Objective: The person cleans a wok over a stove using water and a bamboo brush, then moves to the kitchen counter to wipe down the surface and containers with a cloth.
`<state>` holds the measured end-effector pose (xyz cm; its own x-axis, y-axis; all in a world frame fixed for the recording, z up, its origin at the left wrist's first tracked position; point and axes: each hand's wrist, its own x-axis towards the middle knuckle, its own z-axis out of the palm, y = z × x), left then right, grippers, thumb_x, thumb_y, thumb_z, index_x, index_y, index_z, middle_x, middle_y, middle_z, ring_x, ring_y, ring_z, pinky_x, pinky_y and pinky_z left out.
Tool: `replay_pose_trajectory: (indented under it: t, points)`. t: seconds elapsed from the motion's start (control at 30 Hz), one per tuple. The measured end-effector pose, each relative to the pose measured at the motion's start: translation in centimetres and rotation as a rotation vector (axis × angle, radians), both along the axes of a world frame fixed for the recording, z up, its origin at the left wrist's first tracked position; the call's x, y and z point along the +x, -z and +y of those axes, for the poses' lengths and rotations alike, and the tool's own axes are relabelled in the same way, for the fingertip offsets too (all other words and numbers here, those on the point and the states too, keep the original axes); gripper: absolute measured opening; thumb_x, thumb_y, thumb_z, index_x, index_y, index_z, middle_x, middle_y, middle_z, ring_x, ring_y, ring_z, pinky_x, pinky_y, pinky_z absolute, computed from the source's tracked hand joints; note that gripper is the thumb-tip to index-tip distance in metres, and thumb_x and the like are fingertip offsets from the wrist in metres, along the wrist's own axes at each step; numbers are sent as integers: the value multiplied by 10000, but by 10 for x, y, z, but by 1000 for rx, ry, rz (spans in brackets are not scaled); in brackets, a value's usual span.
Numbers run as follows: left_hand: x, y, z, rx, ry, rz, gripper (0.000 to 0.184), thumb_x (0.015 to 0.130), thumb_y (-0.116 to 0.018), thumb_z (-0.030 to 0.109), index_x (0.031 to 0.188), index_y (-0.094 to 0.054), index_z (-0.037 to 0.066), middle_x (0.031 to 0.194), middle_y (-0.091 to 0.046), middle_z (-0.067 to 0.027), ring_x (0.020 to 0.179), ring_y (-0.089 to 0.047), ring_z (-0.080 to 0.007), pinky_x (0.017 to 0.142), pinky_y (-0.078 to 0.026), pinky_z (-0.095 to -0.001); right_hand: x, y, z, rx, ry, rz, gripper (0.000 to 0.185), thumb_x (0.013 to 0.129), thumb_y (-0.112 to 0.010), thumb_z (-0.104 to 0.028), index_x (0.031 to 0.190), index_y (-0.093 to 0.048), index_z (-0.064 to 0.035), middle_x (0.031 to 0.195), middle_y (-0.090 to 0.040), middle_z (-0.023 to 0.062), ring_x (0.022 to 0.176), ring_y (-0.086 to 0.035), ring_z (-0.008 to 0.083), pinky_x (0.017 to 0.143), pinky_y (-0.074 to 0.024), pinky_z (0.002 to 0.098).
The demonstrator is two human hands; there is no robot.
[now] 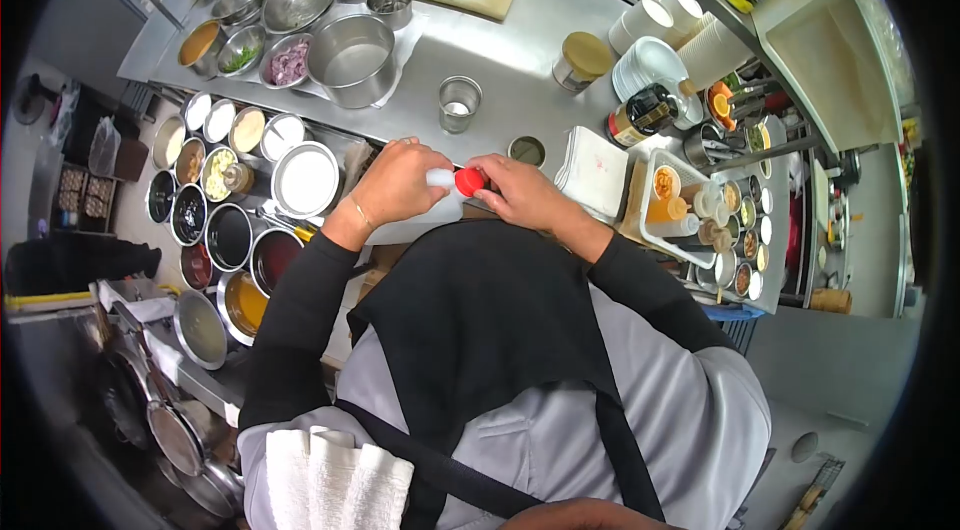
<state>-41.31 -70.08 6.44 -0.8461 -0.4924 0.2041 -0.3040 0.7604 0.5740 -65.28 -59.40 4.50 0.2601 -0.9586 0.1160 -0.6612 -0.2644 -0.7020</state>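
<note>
Cup [460, 104] ahead, jar [584, 60] right, gap between

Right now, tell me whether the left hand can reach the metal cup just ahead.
Probably yes: nothing seems to stand between the left hand and the metal cup, though that hand is holding a small white item.

Black apron [490, 320] over grey shirt [670, 360]; black sleeves [655, 295] either side of apron, white towel [335, 480] and thin bracelet [361, 213] left of it.
</note>
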Motion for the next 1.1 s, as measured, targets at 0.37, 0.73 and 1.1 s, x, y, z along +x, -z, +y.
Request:
replay_pose_trajectory:
  t: [0.37,0.73,1.1]
  points:
    - [-17,14,17,-71,-136,0,290,751,-841,165,1024,-771,96,954,-751,-133,959,-686,-362,989,-500,-474,0,32,2,-33,100,95,349,989,-658,-238,1245,-557,-24,1129,-672,226,982,-667,453,866,-532,512]
    - [-41,22,27,-168,-257,211,321,768,-832,165,1068,-755,81,903,-722,-124,876,-665,-349,871,-484,-445,-67,71,-17,27,455,146,659,961,-675,-327,1515,-429,-69,1369,-594,264,1253,-572,484,1015,-492,531]
    - [-146,6,10,-282,-321,384,355,912,-663,97,1245,-637,-24,1012,-654,-214,957,-614,-420,917,-456,-511,-115,100,26,282,506,194,828,751,-812,-240,1503,-469,-200,1334,-543,229,1182,-615,446,1018,-525,480]
